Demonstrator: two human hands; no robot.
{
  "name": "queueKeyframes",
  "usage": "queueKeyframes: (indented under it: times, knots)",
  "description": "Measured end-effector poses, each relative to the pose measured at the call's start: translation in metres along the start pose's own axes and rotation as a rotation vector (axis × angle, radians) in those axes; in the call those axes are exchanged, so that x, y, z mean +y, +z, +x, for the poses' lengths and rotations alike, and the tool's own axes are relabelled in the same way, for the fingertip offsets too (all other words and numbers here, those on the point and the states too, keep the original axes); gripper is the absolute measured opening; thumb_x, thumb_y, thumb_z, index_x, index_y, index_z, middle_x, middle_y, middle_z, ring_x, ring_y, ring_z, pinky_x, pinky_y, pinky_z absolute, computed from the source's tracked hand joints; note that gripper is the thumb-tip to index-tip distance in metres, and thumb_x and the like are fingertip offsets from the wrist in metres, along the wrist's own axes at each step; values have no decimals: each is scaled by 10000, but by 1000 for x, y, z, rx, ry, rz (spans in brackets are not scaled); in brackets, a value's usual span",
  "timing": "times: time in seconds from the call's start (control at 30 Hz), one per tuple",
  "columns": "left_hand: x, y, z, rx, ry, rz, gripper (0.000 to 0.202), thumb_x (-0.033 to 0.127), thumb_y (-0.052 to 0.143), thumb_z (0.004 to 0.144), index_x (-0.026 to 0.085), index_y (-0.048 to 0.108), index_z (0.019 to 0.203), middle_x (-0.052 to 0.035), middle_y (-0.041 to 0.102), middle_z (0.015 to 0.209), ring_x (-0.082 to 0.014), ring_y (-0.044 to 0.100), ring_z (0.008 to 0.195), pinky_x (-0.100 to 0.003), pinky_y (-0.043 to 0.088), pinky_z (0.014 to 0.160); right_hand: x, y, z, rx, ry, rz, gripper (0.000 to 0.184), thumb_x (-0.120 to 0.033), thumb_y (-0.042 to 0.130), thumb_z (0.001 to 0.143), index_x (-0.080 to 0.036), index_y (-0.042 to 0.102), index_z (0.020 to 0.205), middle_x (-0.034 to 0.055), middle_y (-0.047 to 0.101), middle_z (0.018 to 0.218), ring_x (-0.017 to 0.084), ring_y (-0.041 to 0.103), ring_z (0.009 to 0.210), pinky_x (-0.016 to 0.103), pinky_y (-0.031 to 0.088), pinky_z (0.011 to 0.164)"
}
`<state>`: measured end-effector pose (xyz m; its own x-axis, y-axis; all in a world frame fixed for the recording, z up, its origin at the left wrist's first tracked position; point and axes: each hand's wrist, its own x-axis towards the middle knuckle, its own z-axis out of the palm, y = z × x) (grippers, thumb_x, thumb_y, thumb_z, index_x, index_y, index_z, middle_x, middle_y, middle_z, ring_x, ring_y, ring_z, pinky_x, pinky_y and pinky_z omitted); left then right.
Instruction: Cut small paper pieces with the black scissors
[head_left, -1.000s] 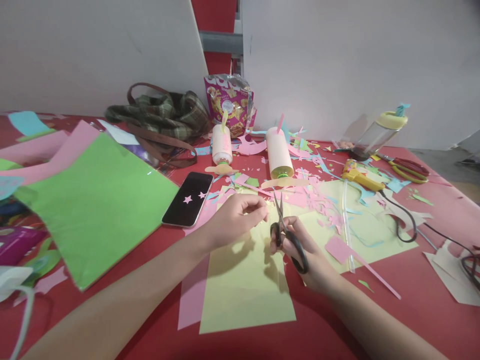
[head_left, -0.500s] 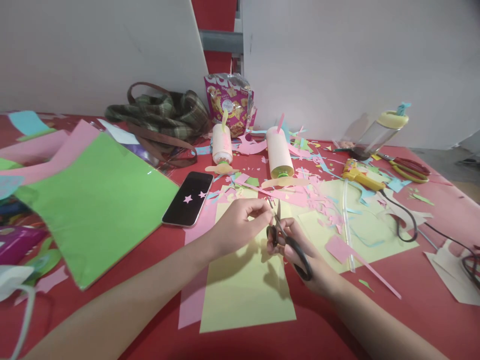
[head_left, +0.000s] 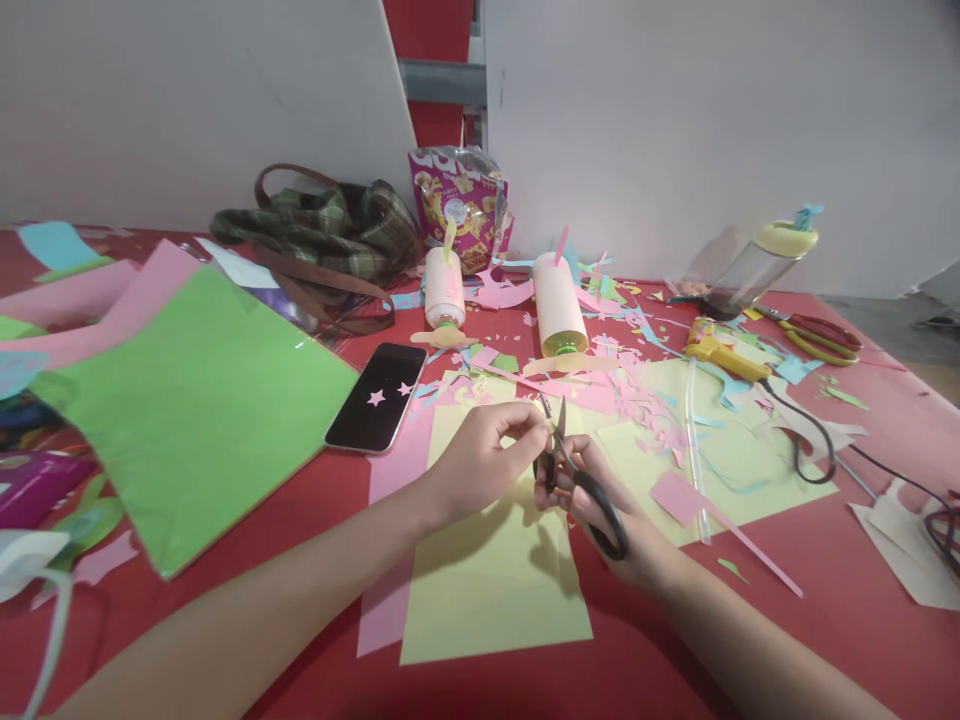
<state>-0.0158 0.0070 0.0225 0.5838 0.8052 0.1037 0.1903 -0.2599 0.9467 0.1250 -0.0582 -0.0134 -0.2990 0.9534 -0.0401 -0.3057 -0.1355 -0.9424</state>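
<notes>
My right hand (head_left: 600,500) has its fingers through the handles of black-handled scissors (head_left: 606,512), whose blades point away from me and are slightly apart. At the blades, my left hand (head_left: 499,450) is closed in a pinch on a tiny pale piece of paper (head_left: 551,426), mostly hidden by the fingertips. Below both hands lies a yellow paper sheet (head_left: 495,610), over a pink sheet (head_left: 382,600). A phone (head_left: 377,420) to the left of my left hand bears two small pink paper stars (head_left: 376,398).
Two paper-wrapped bottles (head_left: 559,300) stand beyond my hands among paper scraps (head_left: 637,400). On the right are a yellow glue gun (head_left: 724,355) with its cord, pliers (head_left: 821,338) and a clear bottle (head_left: 757,270). Green sheets (head_left: 195,420) lie left; a plaid bag (head_left: 330,225) and snack bag (head_left: 459,205) sit behind.
My left hand has shifted slightly to the right and down, closer to the scissors. The scissor blades have turned a little, and the other things have stayed put.
</notes>
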Motion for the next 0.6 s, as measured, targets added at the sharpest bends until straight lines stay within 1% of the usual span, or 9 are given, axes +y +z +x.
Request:
queueKeyframes:
  times: [0.2,0.33,0.6]
  knots:
    - [0,2,-1,14,1,-15,216,159,368,772,146,386,557,45,441,544,-59,429,533,-177,341,523,1,1,0,10,-8,2,225,-379,501,734,-256,365,864,4,412,772,140,453,691,307,349,687]
    - [0,4,-3,8,-5,-57,214,170,359,780,151,401,571,50,459,515,-57,444,490,-179,349,499,-1,1,0,1,-7,-6,221,-374,493,742,-257,360,872,0,399,774,135,447,694,295,348,674]
    - [0,8,-4,40,-1,-80,213,170,364,790,152,429,588,58,473,505,-43,449,452,-163,348,466,-2,3,1,-1,-5,-25,219,-373,486,745,-259,348,869,-6,388,779,123,431,674,283,351,660]
